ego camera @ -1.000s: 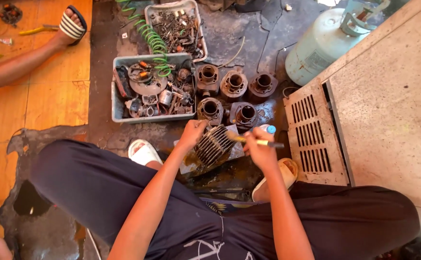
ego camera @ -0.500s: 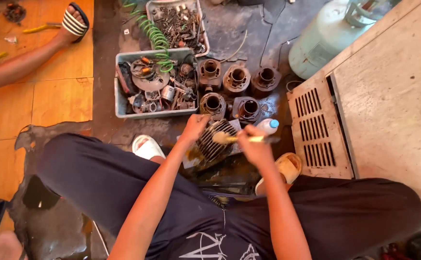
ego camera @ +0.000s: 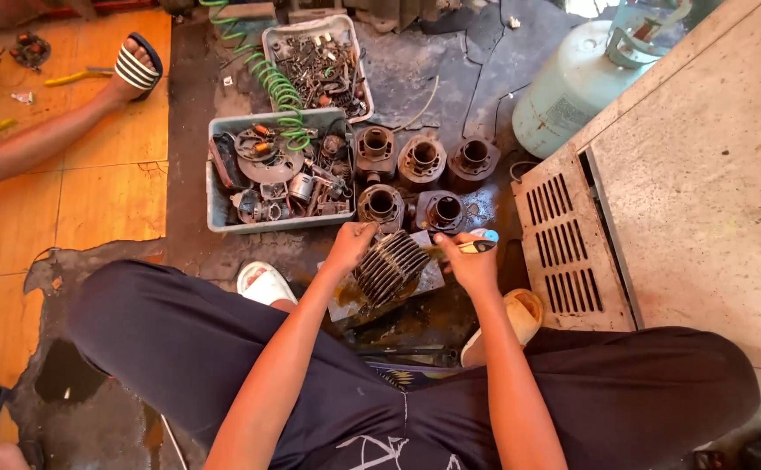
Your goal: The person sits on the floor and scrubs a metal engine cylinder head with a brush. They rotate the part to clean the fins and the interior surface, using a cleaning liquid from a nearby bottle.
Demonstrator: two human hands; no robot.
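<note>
Bare forearms, no sleeves in view down to the left hand (ego camera: 352, 240) and the right hand (ego camera: 472, 265). No gloves, no rings or watch to be made out. Dark, loose trousers (ego camera: 171, 339) over both legs, plain cloth with soft folds. Dark top (ego camera: 380, 444) at the bottom edge, with a white line drawing printed on the front, only partly in view. Light-coloured sandals: a white sandal (ego camera: 263, 283) on the left foot, a cream sandal (ego camera: 520, 309) on the right.

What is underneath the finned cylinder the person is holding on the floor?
The finned cylinder rests on a flat grey slab, wet and rust-stained. The slab's middle is hidden beneath the cylinder and the left hand.
</note>
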